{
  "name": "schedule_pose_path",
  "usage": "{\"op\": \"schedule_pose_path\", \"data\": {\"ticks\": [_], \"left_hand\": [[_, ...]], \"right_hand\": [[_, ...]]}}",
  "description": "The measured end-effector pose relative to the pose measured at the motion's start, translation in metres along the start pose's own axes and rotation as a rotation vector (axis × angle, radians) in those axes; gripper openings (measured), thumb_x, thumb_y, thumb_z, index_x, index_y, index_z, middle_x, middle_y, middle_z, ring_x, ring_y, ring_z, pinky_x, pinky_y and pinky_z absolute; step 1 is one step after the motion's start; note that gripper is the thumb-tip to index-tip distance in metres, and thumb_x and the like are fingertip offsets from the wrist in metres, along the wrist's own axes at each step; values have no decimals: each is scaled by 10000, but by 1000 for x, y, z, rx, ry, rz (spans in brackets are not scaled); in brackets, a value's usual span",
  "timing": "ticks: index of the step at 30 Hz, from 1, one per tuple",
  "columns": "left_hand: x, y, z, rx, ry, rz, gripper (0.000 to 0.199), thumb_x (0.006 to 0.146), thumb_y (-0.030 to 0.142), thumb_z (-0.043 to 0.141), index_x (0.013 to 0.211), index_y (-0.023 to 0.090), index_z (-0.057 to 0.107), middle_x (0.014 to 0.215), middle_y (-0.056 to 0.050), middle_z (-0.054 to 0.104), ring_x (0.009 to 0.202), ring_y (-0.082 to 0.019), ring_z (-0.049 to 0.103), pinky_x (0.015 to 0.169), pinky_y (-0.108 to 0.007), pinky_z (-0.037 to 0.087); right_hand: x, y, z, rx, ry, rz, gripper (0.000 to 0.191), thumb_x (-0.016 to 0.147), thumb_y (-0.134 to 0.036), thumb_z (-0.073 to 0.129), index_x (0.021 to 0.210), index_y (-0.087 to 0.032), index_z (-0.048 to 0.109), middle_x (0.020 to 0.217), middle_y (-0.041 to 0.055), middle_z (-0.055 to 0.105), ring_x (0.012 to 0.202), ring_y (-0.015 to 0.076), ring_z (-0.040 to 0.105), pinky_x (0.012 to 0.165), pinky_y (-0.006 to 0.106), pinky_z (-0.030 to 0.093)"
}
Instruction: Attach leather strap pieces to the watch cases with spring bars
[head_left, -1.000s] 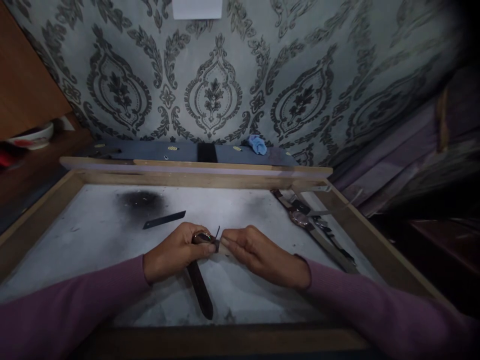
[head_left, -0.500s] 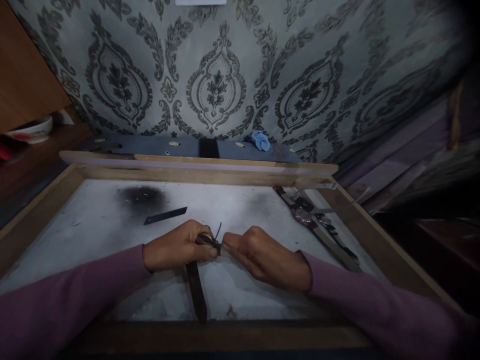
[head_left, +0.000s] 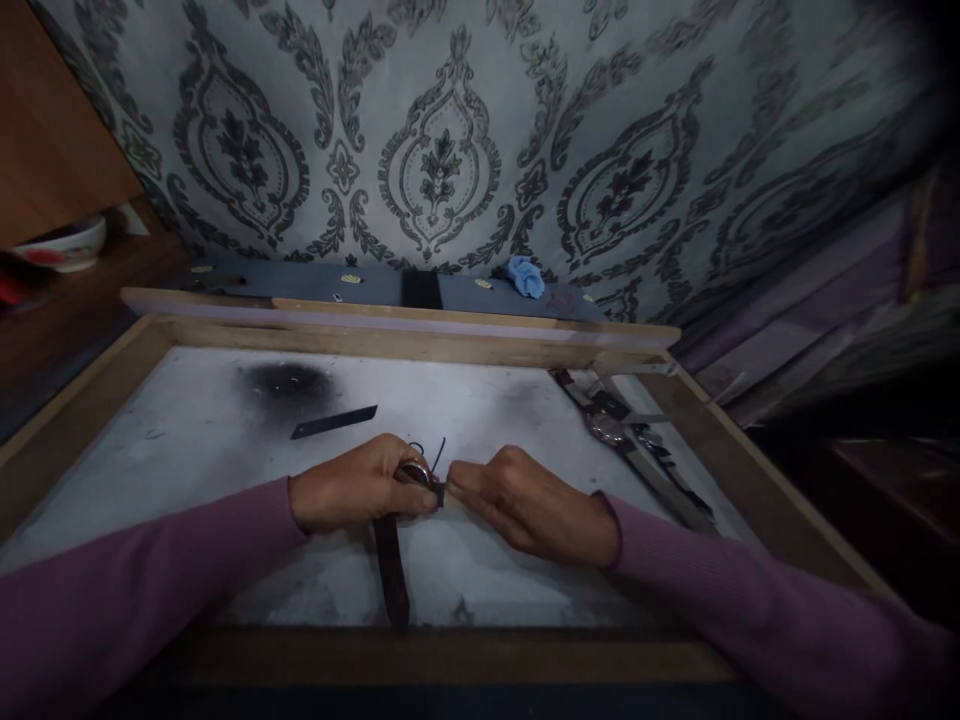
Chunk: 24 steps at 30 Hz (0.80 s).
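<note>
My left hand (head_left: 360, 487) is closed around a wristwatch (head_left: 413, 473), its round case showing between thumb and fingers. One dark strap (head_left: 391, 575) of the watch hangs down toward the front edge of the tray. A short dark piece sticks out past my left thumb, toward my right hand (head_left: 529, 505). The fingers of that hand are pinched together close beside this piece; whatever lies between them is too small to make out. A thin dark strip (head_left: 439, 456) stands up just behind the watch.
Both hands work over a white-bottomed wooden tray (head_left: 405, 343). A dark flat blade (head_left: 334, 421) lies behind my left hand. Several watches (head_left: 606, 428) with straps lie along the right side. A blue crumpled cloth (head_left: 524, 277) sits beyond the back rim, and a bowl (head_left: 64, 246) stands at left.
Both hands keep nearly the same grip and place. The watch has tilted slightly, and its hanging strap has swung a little to the left. The camera view has shifted slightly.
</note>
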<state>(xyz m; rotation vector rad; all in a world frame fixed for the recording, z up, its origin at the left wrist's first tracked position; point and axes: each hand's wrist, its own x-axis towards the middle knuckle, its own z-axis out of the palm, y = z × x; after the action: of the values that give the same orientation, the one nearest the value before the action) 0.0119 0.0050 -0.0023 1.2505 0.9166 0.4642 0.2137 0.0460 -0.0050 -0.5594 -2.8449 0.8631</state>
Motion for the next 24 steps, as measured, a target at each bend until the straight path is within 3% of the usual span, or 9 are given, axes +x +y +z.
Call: {"op": "schedule_pose_path", "data": {"ticks": [6,13,24], "left_hand": [[-1,-7,7,228,209,129,204,758,238,522,599,203,399,556,70,309,519,-96,275,501,-260,214],[1,0,4,148,156,157,159,808,305,546,736,166,518,567,60,402,524,-101,353,516,-241,266],[2,0,12,164,264,253,191,865,331,529,815,152,572,568,38,481,542,-111,439,527,-227,338]], "right_hand": [[0,2,-1,71,16,23,251,946,-225,344,696,-202,345,521,-76,279,418,59,262,460,232,187],[1,-4,-6,-59,5,113,254,956,-238,338,719,-186,414,533,-54,330,438,80,298,489,257,195],[0,-5,-4,25,117,99,300,999,-333,273,767,-188,396,549,-60,342,446,89,331,489,244,226]]}}
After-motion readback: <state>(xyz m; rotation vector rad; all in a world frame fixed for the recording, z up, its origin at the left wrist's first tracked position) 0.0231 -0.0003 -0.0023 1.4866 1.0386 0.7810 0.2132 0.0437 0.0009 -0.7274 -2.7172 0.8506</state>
